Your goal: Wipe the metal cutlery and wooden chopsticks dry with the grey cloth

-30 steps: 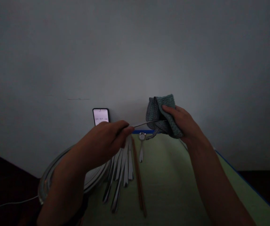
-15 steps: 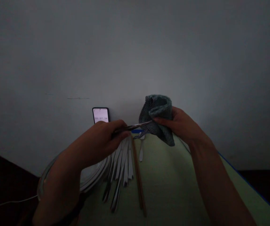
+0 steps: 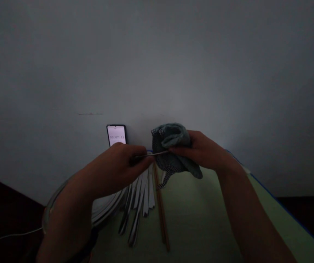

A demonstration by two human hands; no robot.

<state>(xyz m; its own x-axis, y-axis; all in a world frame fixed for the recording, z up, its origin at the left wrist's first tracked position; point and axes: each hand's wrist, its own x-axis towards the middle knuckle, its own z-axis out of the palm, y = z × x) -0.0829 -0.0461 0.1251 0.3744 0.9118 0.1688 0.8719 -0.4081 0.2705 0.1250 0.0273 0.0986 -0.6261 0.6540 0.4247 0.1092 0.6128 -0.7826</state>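
Observation:
My left hand [image 3: 118, 164] is closed on one end of a slim piece of metal cutlery [image 3: 159, 152], held level above the table; the grip hides that end, so its exact kind is unclear. My right hand [image 3: 203, 149] pinches a folded grey-green cloth [image 3: 176, 138] with a dark checked side around the other end. The thumb presses on top of the metal, and a corner of the cloth hangs down. Below my left hand, several metal cutlery pieces [image 3: 137, 204] that look like knives lie fanned out beside a pair of brown chopsticks [image 3: 161, 215].
A phone [image 3: 116, 135] showing a running timer leans against the grey wall [image 3: 157, 65]. Stacked plates [image 3: 106, 206] stand at the left, partly behind my left forearm. The green tabletop [image 3: 198, 219] has a blue edge on the right. A white cable [image 3: 14, 233] runs off left.
My right hand and the cloth have moved left and slightly down along the cutlery, closer to my left hand. The cloth now covers the small utensil behind the chopsticks.

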